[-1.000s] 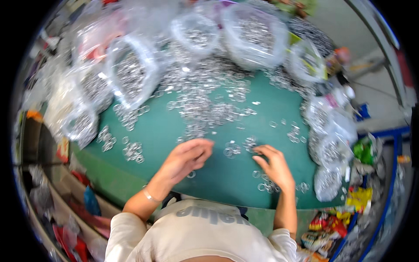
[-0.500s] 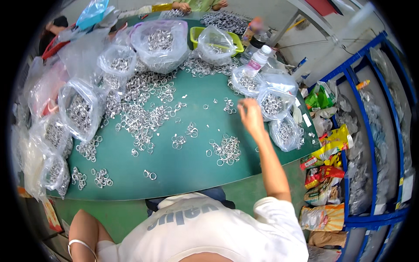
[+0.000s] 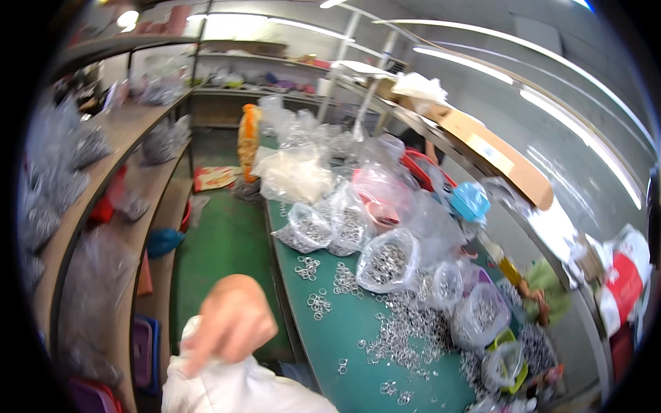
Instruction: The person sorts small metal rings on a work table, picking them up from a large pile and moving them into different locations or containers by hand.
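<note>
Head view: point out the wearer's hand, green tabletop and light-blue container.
Wearer's hand [image 3: 237, 320]: head view, middle of the blurred hand.
Green tabletop [image 3: 322, 339]: head view, bare stretch of surface.
Light-blue container [image 3: 470, 202]: head view, its visible side.

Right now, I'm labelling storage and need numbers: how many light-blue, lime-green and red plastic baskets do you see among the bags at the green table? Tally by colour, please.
Light-blue basket: 1
Lime-green basket: 1, partly hidden by a bag of rings
Red basket: 1, partly covered
Total: 3
</note>
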A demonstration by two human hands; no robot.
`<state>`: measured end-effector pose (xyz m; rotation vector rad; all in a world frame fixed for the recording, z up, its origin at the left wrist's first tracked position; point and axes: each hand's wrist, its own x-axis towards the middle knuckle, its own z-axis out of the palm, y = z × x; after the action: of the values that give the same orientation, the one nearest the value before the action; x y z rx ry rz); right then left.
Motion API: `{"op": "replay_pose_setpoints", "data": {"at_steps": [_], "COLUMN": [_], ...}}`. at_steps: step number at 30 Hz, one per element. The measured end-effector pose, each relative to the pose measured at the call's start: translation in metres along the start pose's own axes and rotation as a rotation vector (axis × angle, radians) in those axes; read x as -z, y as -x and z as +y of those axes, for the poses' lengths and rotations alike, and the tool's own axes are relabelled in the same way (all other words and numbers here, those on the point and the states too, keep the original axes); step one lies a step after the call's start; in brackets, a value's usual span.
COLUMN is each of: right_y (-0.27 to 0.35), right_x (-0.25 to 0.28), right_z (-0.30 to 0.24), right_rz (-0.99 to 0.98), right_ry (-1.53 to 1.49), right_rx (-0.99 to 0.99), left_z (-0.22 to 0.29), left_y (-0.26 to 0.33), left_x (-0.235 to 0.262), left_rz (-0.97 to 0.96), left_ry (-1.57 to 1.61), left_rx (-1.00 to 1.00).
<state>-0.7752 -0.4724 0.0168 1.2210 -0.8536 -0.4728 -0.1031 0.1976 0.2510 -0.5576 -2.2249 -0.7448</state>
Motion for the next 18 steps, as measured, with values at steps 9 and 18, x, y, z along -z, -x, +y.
{"op": "replay_pose_setpoints", "data": {"at_steps": [9,18], "right_y": [-0.015,-0.022], "right_x": [0.194,0.255], "right_z": [0.068,0.118], "right_rz": [-0.489,-0.611], "right_ry": [-1.154,-1.221], "right_rx": [-0.176,-0.163], "left_z": [-0.075,-0.088], "left_y": [0.077,0.175], "left_x": [-0.044,-0.055], "left_rz": [1.533,2.554], "left_ry": [0.302,0.323], "left_rx": [0.785,0.540]}}
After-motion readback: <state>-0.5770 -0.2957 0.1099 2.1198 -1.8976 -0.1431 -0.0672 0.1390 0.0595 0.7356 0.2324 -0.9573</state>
